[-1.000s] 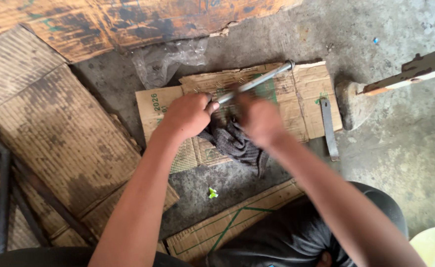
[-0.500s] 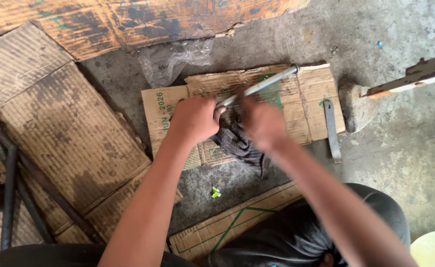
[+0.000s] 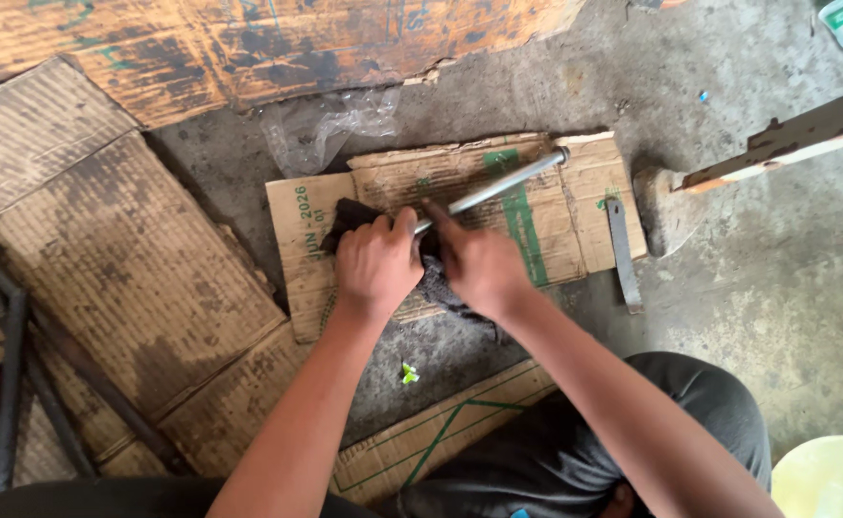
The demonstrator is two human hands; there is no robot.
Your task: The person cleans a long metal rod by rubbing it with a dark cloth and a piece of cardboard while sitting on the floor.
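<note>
So the big stuff first: bare concrete floor [image 3: 728, 317] with a bunch of stained, worn cardboard sheets [image 3: 105, 249] spread over it. The one that matters is the flattened cardboard piece with green stripes [image 3: 546, 206], roughly mid-frame, so I'll use it as the landmark for everything else.

Up beyond that cardboard there's a scorched-looking wooden board [image 3: 249, 48], and a crumpled clear plastic bag [image 3: 326, 129] sits just off its far left corner. Off to its right, a chipped painted wooden beam [image 3: 786, 139] pokes in, and a flat metal strip [image 3: 621, 251] lies right on its right edge. Well off to its left are some dark metal bars [image 3: 9, 384].

On the cardboard itself: a long grey metal rod [image 3: 498, 187] lies diagonally across it, far end near the top right corner. A dark rag [image 3: 436, 283] is bunched around the near end of it.

Left hand [image 3: 375, 264] is closed in a fist around the rag-covered end of the rod. Right hand [image 3: 479, 259] is pressed down on the rag just beside it, index finger stretched along the rod, rest of the fingers curled on the cloth.

Tiny green scrap [image 3: 408, 373] sits on the floor just below the cardboard.
</note>
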